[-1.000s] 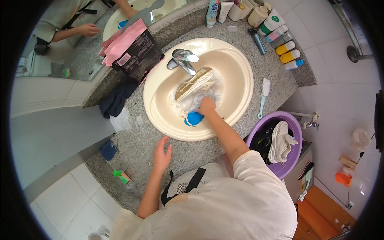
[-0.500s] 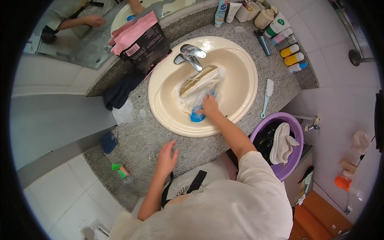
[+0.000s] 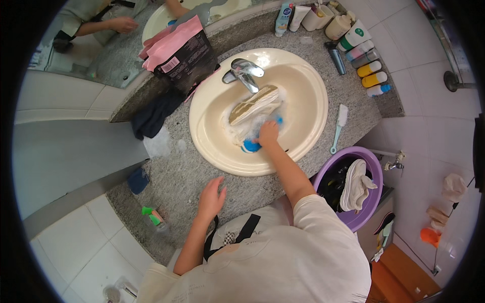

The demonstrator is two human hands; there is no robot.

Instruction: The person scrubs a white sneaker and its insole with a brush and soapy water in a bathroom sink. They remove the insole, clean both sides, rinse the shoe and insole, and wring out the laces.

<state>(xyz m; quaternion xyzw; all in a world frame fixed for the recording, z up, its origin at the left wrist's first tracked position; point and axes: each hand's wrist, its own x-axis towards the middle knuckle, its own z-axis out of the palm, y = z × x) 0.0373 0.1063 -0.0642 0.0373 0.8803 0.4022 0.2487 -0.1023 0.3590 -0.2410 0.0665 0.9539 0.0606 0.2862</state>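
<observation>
In the cream oval sink, a white shoe with a tan sole lies on its side amid suds. My right hand is down in the basin beside it, its fingers bent over a blue thing. Blue shows on both sides of the hand; foam and fingers hide its full shape, so I cannot tell its kind. My left hand hovers by the counter's front edge, holding nothing, thumb apart from the fingers. A chrome faucet juts over the sink.
To the right, a purple tub holds another white shoe and dark contents. A pale-handled brush lies on the counter. Bottles and tubes line the back right; a pink-and-black bag and dark cloth sit at left.
My right hand has shifted slightly within the sink, and more blue shows at its upper right. The whole view has moved slightly. My left hand keeps its pose.
</observation>
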